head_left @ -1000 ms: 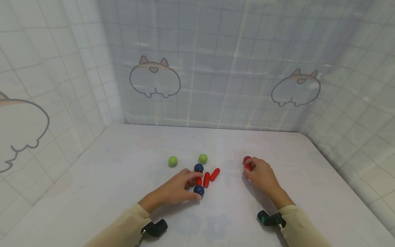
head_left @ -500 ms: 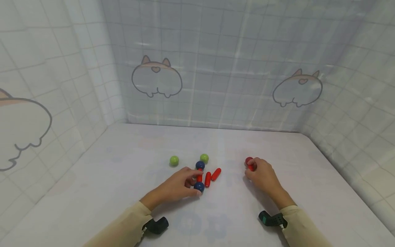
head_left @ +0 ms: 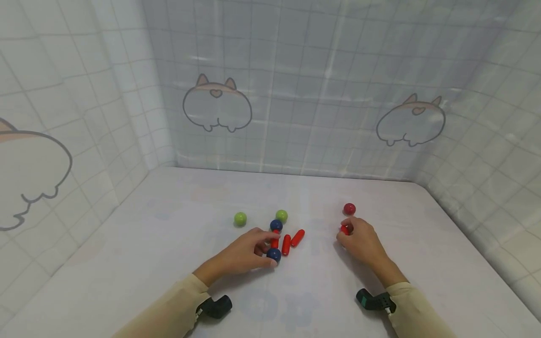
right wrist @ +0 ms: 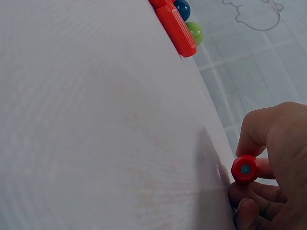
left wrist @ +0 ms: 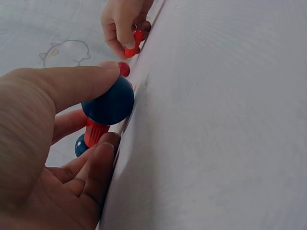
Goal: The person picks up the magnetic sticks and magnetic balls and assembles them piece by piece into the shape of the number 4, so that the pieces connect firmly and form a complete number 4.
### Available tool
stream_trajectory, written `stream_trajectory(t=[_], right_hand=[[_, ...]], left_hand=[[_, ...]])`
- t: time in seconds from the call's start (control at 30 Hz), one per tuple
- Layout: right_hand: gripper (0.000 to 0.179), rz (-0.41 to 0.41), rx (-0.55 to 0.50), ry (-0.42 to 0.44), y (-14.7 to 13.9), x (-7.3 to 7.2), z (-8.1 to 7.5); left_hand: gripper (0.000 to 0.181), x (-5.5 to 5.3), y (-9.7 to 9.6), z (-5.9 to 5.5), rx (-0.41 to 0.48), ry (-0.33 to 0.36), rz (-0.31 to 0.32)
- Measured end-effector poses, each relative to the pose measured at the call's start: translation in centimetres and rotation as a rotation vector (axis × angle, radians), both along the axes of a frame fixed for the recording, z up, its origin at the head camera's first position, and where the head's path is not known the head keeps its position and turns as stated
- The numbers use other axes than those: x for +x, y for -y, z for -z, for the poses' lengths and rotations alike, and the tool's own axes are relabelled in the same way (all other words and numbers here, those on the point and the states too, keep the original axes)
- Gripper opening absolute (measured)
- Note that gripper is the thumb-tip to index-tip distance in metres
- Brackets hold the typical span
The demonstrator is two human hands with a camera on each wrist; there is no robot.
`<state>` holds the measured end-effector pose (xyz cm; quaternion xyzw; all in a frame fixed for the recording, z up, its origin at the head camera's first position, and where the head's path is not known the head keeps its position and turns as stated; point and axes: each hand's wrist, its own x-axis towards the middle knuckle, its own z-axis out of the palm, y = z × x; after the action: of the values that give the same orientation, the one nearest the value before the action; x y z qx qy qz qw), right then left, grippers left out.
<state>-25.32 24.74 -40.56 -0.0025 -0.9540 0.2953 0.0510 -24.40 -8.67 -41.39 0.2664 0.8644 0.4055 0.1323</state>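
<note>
My left hand [head_left: 245, 251] holds a piece made of two blue balls joined by a red rod [head_left: 274, 242]. In the left wrist view its thumb presses on the near blue ball [left wrist: 110, 103], and the other fingers curl by the rod. The far blue ball [head_left: 276, 225] is at the rod's other end. Over on the right, my right hand [head_left: 361, 239] pinches a short red rod [right wrist: 243, 168] with a teal dot in its end face. A red ball [head_left: 349, 209] lies just beyond those fingertips, apart from the rod.
Two loose red rods, one upright in view [head_left: 286, 244] and one slanted [head_left: 297, 237], lie right of the blue-ball piece. A green ball [head_left: 281, 216] sits just behind it, and another green ball [head_left: 240, 218] farther left. Patterned curtains [head_left: 296, 94] enclose the white table [head_left: 190, 197].
The red ball and the rod in my right hand, close together before, now stand apart, the ball farther back. My left hand stays on the blue-ball piece. The whole view shifts slightly.
</note>
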Motion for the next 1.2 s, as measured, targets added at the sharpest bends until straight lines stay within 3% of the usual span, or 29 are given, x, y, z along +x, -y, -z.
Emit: stream_trajectory(t=[0.6,1.2], right_hand=[[0.034,-0.027,-0.008,-0.017,-0.1,-0.02,0.28],[0.037,-0.011,-0.119,0.002,0.11,0.67,0.14]], left_hand=[[0.059,0.18,0.11,0.02,0.011,-0.026,0.003],[0.046,0.56,0.09,-0.06,0.019,-0.034,0.013]])
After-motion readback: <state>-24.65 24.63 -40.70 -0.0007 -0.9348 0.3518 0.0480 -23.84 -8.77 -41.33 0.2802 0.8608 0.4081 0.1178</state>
